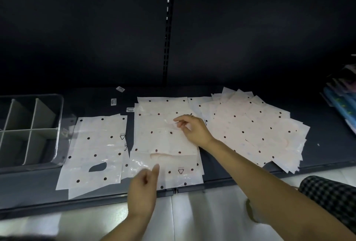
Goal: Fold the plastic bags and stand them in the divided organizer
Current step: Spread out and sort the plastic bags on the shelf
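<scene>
White plastic bags with dark dots lie flat on a dark shelf (240, 169). The middle bag (163, 144) is spread in front of me. My right hand (194, 129) reaches over its upper part, fingers bent, fingertips pinching a fold of film. My left hand (143, 188) hovers at the bag's near edge, index finger stretched onto the plastic, other fingers loosely curled. Another bag (96, 150) with a handle cut-out lies to the left. A fanned pile of bags (256, 128) lies to the right. The clear divided organizer (57, 125) stands at far left with nothing in its visible compartments.
Small white labels (120, 89) lie on the shelf behind the bags. A slotted upright (167, 44) runs up the dark back wall. Coloured packets (342, 101) lean at the far right. A light tiled floor (192, 217) and a chequered garment (331, 196) are below the shelf edge.
</scene>
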